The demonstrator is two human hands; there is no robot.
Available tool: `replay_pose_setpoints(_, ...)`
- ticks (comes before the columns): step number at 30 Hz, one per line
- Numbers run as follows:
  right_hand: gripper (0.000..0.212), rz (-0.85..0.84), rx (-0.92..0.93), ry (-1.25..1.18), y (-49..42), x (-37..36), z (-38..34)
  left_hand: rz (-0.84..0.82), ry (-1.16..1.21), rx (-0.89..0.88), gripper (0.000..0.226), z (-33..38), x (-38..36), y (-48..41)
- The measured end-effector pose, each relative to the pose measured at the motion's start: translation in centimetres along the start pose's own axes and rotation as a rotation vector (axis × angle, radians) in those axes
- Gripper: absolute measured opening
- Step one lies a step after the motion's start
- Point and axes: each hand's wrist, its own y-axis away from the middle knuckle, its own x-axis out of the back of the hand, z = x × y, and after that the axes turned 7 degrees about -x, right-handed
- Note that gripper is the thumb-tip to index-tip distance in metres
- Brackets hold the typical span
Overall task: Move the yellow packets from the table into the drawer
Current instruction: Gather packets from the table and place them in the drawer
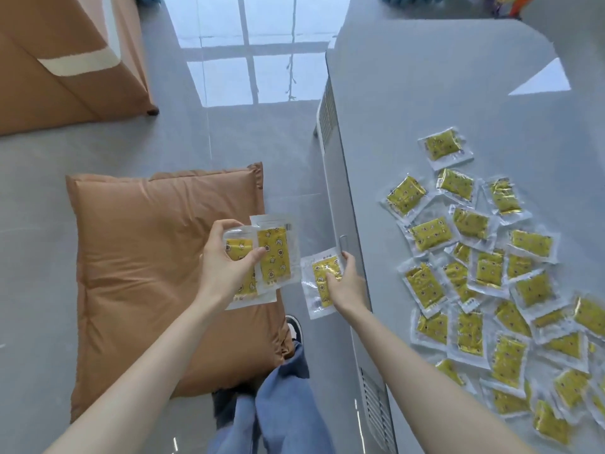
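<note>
The person stood beside the grey table [442, 103], whose top filled the right side of the frame. A loose heap of yellow packets [491, 276], each in a clear wrapper, lay scattered over the lower right of the tabletop, many overlapping one another.

Near the middle of the frame the left hand [226, 260] was closed around a small fan of packets [273, 253], thumb on the front and fingers curled over the top edge, holding them over a brown cushion [147, 257] that lay on the floor. At least two packets showed in that grip, one partly behind the other.

Just to its right, the right hand [343, 280] pinched a single packet [322, 280] against the palm while its fingertips reached up to touch the small handle [342, 241] on the table's side panel. That panel looked like the drawer front [337, 204], and it was closed as far as I could tell.

Blue trouser legs [278, 404] and a dark shoe [296, 326] showed at the bottom centre. A brown cardboard box [65, 60] sat in the upper left, on the shiny grey floor [229, 126].
</note>
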Motion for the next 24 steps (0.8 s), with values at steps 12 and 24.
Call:
replay_pose_setpoints(12,0.07,0.074,-0.192,-0.01,-14.1,-7.1,2.1,-0.094,0.015,-0.015,0.046,-11.8,-5.4,-8.6)
replay_pose_setpoints(24,0.08,-0.07,-0.173,-0.066,-11.3,-10.4,1.0,-0.074,-0.029,-0.002,0.046,-13.1,-1.6,-8.8)
